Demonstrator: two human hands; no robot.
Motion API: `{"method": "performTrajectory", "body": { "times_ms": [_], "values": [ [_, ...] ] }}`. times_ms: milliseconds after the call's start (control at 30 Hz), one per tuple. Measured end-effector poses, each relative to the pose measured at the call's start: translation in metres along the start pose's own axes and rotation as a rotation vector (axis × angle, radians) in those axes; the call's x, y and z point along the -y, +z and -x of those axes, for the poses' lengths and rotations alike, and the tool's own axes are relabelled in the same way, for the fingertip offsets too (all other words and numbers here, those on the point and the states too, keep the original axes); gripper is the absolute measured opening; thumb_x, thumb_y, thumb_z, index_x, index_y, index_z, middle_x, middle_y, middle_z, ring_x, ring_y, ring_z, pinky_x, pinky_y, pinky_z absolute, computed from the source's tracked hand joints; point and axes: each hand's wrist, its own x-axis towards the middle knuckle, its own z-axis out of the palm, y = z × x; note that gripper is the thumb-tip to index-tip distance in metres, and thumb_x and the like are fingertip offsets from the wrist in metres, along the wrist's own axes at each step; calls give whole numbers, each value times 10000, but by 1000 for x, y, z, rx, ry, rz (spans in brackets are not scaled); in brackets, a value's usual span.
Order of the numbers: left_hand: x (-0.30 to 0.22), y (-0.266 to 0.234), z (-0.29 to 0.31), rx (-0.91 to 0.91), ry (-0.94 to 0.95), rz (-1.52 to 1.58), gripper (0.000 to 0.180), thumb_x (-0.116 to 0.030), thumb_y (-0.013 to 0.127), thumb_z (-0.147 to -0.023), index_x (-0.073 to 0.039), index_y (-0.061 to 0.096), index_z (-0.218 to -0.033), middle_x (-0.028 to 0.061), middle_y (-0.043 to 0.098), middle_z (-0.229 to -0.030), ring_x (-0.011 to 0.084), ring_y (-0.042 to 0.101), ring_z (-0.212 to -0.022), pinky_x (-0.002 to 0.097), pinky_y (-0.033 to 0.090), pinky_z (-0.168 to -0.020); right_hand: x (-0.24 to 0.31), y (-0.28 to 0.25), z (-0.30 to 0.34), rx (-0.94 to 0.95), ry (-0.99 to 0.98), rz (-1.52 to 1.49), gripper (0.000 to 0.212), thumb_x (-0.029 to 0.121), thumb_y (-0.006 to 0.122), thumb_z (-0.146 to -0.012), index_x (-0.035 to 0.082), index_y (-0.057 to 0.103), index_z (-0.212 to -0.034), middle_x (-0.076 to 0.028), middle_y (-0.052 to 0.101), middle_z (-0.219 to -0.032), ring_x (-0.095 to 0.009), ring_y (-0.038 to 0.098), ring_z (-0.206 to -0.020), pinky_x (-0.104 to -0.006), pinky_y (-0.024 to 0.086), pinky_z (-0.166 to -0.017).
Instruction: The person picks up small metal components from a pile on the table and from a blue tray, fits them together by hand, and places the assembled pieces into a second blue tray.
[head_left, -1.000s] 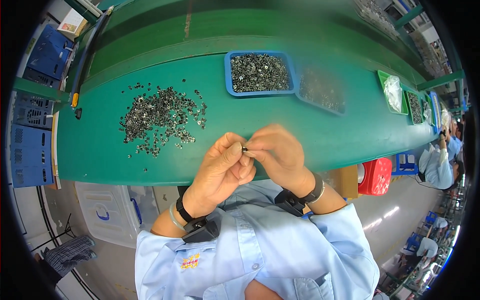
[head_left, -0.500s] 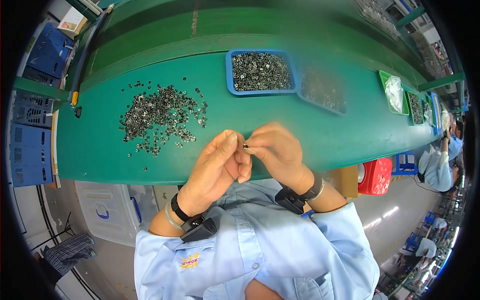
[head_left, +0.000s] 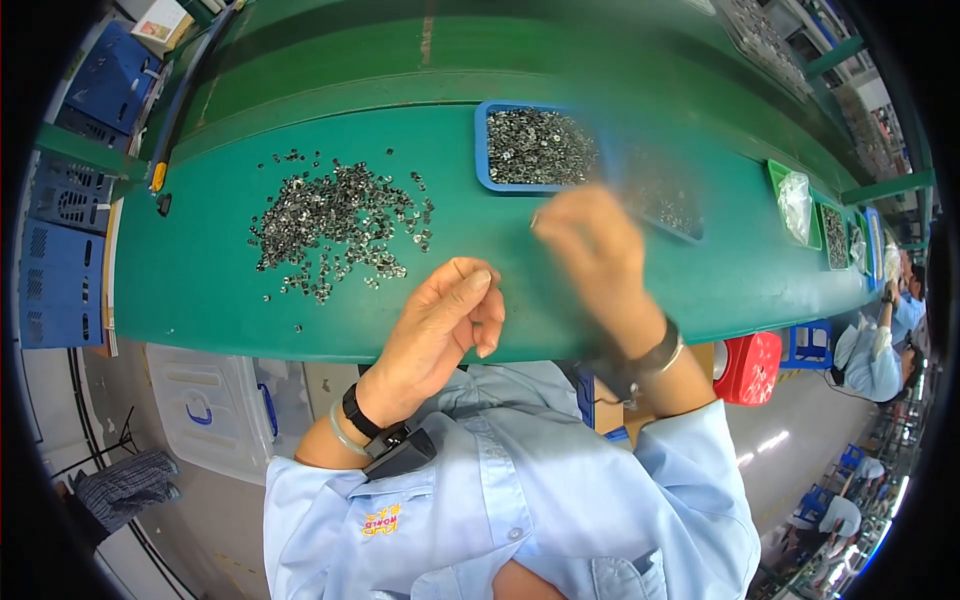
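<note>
Small part (head_left: 535,222) now nearer blue tray (head_left: 482,150)

Right hand (head_left: 600,245) near blue tray (head_left: 520,188); left hand (head_left: 440,320) near loose parts pile (head_left: 335,215).

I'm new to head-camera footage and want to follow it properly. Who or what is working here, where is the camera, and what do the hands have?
There is no machine arm here: these are a person's own bare hands. The view comes from the left of two fisheye cameras on that person's head, looking down, so straight edges look bent.

On the green table, a loose pile of small dark and shiny pieces lies toward the left. Farther back, a blue tray holds similar-looking pieces; a hazy patch blurs the area to its right.

The left hand is raised near the table's front edge, fingers curled, with nothing clearly held. The right hand is blurred; a tiny dark spot shows at its fingertips, but I cannot tell whether it is a piece.
</note>
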Motion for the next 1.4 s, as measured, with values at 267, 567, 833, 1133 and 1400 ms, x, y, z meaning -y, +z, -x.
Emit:
{"method": "performTrajectory", "body": {
  "times_ms": [267,567,833,1133,1400],
  "values": [
    [-5,-30,18,-136,-9,23,121,-155,526,-940,-63,523,-1019,43,577,-771,128,528,-602,262,415,-531,-38,20,-51,175,51,244,122,66,626,-810,35,638,-928,-101,615,-923,-269,616,-839,-353,501,-711],
    [-11,-44,20,-112,-20,93,132,-143,528,-936,-54,523,-1034,45,571,-770,127,528,-602,269,423,-531,-8,88,-44,528,-129,461,122,111,657,-779,54,623,-881,-78,547,-784,-257,596,-783,-364,498,-649],
    [-20,-35,13,-152,44,-18,192,-196,533,-947,-39,522,-1058,42,567,-777,104,521,-601,244,421,-522,7,56,-27,394,28,61,155,97,698,-743,64,619,-872,-60,583,-824,-247,594,-772,-335,495,-640],
    [-12,-10,-5,-121,9,-120,215,-227,544,-946,-28,549,-1027,47,592,-788,97,520,-595,227,412,-504,19,21,2,307,-4,-21,183,69,717,-731,66,616,-883,-58,598,-839,-241,591,-776,-330,490,-651],
    [-3,3,-13,-61,-18,-71,195,-210,560,-936,-29,564,-1009,46,606,-791,92,523,-580,222,407,-487,16,12,20,160,124,-116,227,70,720,-725,67,605,-921,-71,596,-850,-249,581,-777,-327,475,-642]
  ]
}}
